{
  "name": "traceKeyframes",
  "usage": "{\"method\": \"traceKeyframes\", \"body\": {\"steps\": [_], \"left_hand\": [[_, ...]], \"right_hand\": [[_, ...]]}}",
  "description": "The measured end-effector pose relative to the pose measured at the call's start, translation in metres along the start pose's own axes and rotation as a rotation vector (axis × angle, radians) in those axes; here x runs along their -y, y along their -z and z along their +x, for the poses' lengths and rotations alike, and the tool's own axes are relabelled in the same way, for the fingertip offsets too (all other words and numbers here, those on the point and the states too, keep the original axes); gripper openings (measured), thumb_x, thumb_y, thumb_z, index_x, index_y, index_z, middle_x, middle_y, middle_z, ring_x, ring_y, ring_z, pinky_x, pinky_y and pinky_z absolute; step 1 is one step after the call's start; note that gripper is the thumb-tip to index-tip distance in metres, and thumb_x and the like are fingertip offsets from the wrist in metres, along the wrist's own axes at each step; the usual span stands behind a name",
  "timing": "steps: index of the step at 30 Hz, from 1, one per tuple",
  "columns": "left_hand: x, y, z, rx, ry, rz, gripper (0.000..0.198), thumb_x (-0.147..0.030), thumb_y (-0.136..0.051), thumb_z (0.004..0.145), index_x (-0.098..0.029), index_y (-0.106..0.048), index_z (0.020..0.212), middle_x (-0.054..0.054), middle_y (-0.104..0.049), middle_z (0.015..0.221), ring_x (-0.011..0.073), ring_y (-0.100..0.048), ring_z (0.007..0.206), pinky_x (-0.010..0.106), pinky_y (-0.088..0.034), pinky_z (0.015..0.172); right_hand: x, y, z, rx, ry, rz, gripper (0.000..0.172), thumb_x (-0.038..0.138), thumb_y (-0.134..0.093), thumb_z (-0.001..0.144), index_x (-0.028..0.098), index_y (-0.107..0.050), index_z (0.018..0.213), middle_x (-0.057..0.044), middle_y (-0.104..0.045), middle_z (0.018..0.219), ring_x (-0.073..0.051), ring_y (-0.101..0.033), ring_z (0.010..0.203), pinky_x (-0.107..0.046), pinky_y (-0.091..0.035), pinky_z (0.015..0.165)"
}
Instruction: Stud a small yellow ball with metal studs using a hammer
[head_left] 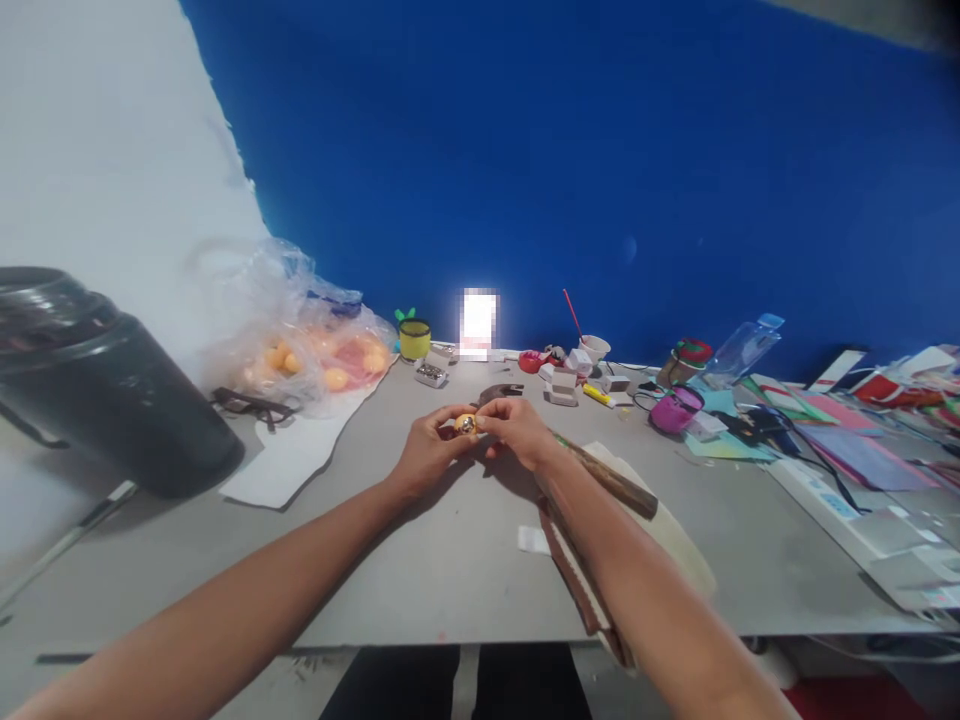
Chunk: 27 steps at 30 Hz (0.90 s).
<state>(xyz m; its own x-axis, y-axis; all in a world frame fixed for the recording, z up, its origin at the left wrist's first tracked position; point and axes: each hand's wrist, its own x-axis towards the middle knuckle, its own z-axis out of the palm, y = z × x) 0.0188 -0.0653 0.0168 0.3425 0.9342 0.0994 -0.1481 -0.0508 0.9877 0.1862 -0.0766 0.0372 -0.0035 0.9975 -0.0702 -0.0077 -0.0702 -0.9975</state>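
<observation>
My left hand (426, 452) holds a small orange ball (465, 424) in its fingertips, just above the table. A shiny, silvery patch shows on the ball; its kind is too small to make out. My right hand (519, 430) is closed in a pinch at the ball's right side, fingers touching it. Behind the hands lies a claw hammer, its dark head (501, 392) partly covered by my right hand and its wooden handle (611, 480) running out beneath my right wrist. A brown and cream strip (574, 570) lies partly under my right forearm.
A large dark bottle (112, 390) leans in at the left, near a plastic bag of orange balls (322, 350). Small white boxes (562, 385), a yellow tube (598, 395), a white cup (595, 348) and a purple container (675, 408) stand farther back. Coloured papers (862, 450) fill the right.
</observation>
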Motion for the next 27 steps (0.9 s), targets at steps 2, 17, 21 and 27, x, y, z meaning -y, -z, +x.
{"method": "traceKeyframes", "body": {"steps": [2, 17, 21, 27], "left_hand": [[-0.003, 0.0, -0.001, 0.019, 0.009, 0.009, 0.049, -0.029, -0.087, 0.065, -0.015, -0.074, 0.11, 0.006, -0.074, 0.088, 0.0161, -0.066, 0.07, 0.03, -0.055, 0.064], [-0.011, 0.001, -0.004, 0.156, -0.01, 0.043, 0.036, -0.037, -0.077, 0.08, -0.017, -0.071, 0.109, -0.001, -0.063, 0.075, 0.0106, -0.053, 0.061, 0.023, -0.041, 0.057], [-0.013, -0.002, -0.008, 0.188, 0.054, 0.044, 0.024, -0.032, -0.065, 0.087, -0.021, -0.063, 0.108, -0.006, -0.052, 0.061, 0.0096, -0.046, 0.054, 0.021, -0.033, 0.051], [-0.012, -0.001, -0.008, 0.187, 0.061, 0.106, 0.015, -0.026, -0.063, 0.081, -0.022, -0.057, 0.094, -0.008, -0.048, 0.054, 0.0085, -0.04, 0.047, 0.02, -0.03, 0.047]], "right_hand": [[-0.001, 0.005, 0.0, 0.027, -0.027, 0.074, 0.034, 0.037, -0.091, 0.058, 0.016, -0.07, 0.074, -0.004, -0.072, 0.079, -0.013, -0.063, 0.06, -0.021, -0.052, 0.042], [0.002, 0.015, -0.002, 0.058, -0.039, 0.152, 0.042, 0.044, -0.096, 0.054, 0.016, -0.073, 0.075, -0.003, -0.066, 0.074, -0.011, -0.055, 0.062, -0.02, -0.05, 0.045], [0.003, 0.019, -0.001, 0.065, -0.042, 0.174, 0.043, 0.043, -0.097, 0.052, 0.016, -0.072, 0.074, -0.001, -0.062, 0.073, -0.011, -0.054, 0.062, -0.021, -0.051, 0.047], [0.007, 0.013, -0.005, 0.092, -0.044, 0.194, 0.042, 0.044, -0.097, 0.054, 0.016, -0.071, 0.074, 0.0, -0.061, 0.073, -0.01, -0.053, 0.062, -0.021, -0.051, 0.048]]}}
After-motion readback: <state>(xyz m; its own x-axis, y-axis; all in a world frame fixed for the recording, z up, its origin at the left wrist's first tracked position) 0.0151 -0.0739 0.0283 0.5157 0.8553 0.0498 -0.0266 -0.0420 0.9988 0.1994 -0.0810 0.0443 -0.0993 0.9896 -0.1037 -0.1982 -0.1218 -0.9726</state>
